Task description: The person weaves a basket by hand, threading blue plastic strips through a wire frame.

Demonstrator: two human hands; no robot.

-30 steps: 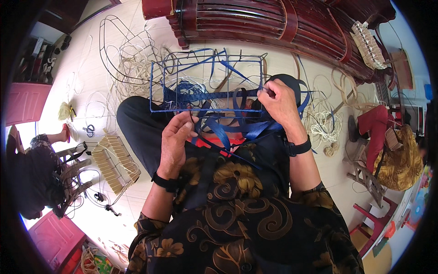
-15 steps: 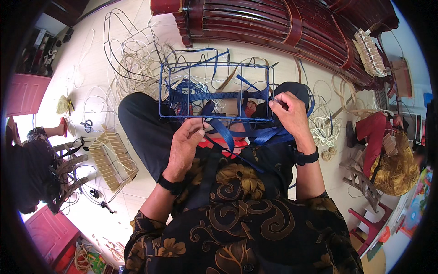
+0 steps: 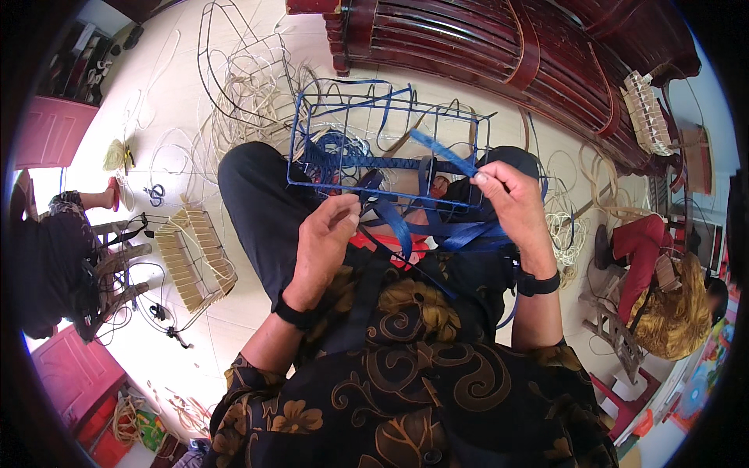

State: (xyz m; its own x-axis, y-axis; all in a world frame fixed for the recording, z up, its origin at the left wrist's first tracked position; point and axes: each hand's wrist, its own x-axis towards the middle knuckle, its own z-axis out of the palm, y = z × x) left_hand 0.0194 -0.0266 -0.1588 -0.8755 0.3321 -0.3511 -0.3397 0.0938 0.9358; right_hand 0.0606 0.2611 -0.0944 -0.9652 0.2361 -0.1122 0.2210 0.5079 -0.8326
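Observation:
A rectangular wire frame (image 3: 394,193), partly wrapped in blue, rests across my lap between my knees. My right hand (image 3: 512,204) pinches a flat blue strap (image 3: 441,151) at the frame's right end, and the strap's loose end points up and left over the frame. My left hand (image 3: 326,238) is closed, thumb against fingers, at the near edge of the frame; what lies between its fingertips cannot be made out. Beside it, a wide blue strap loop (image 3: 396,231) hangs below the near edge. More blue strap (image 3: 472,235) lies by my right thigh.
Tangled pale cords (image 3: 248,105) lie beyond my left knee, with a bare wire frame (image 3: 226,39) there. A partly wrapped tan frame (image 3: 191,253) sits on the floor at left. A dark red wooden bench (image 3: 445,47) stands ahead. Seated people (image 3: 675,304) flank me.
My right hand has risen slightly, and the blue strap's end now stretches out from its fingers. My left hand stays by the near edge. The whole view has shifted a little.

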